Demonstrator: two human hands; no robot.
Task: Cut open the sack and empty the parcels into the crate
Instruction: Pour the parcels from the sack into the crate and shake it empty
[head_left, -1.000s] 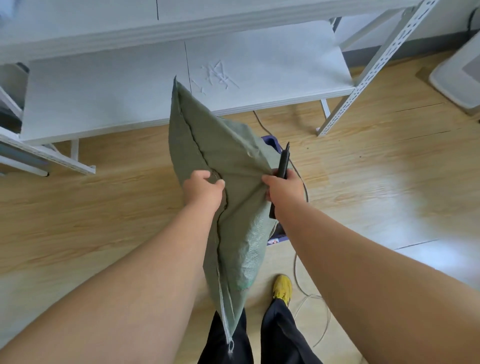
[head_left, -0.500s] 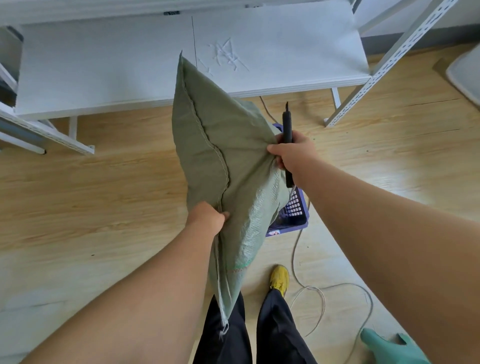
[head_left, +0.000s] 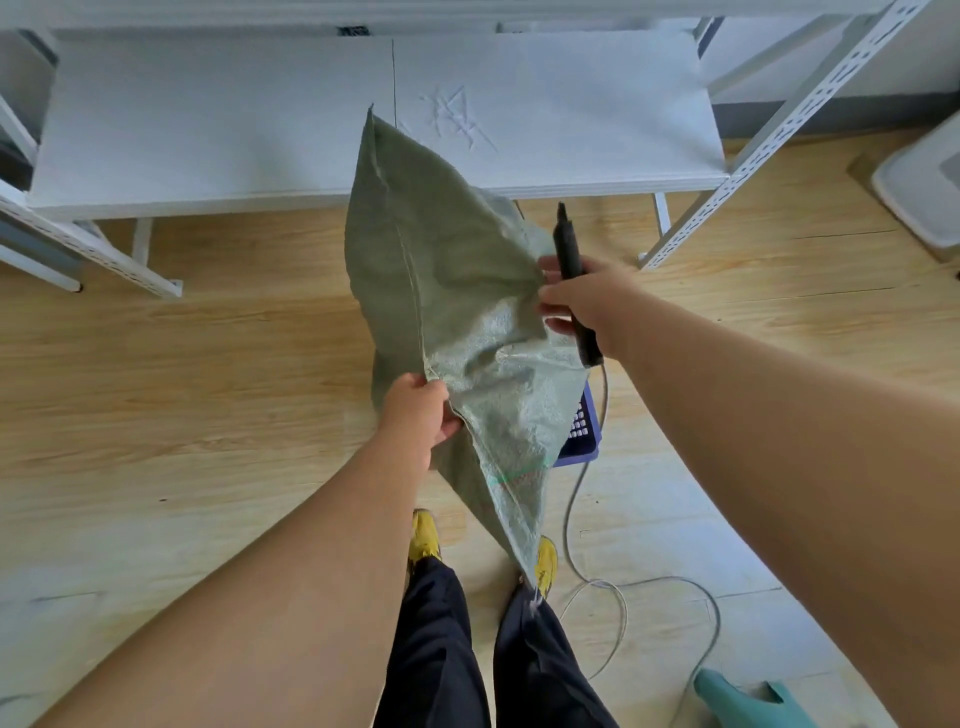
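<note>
A grey-green woven sack (head_left: 447, 270) hangs limp in the air in front of me, one corner pointing up toward the shelf. My left hand (head_left: 415, 415) grips its lower seam edge. My right hand (head_left: 587, 296) pinches the sack's right edge and also holds a black cutter (head_left: 571, 280), tip pointing up. Below the sack, a blue plastic crate (head_left: 582, 431) stands on the floor, mostly hidden by the fabric. No parcels are visible.
A white metal shelf unit (head_left: 208, 130) stands just beyond the sack, its right post (head_left: 779, 135) slanting down to the floor. A grey cable (head_left: 613, 587) loops on the wooden floor by my feet. A teal glove (head_left: 748, 701) lies at lower right, a white bin (head_left: 924, 192) at far right.
Both hands have spread apart, pulling the sack wider and flatter. My left hand slid lower along the seam, my right hand moved right and up. More of the blue crate shows.
</note>
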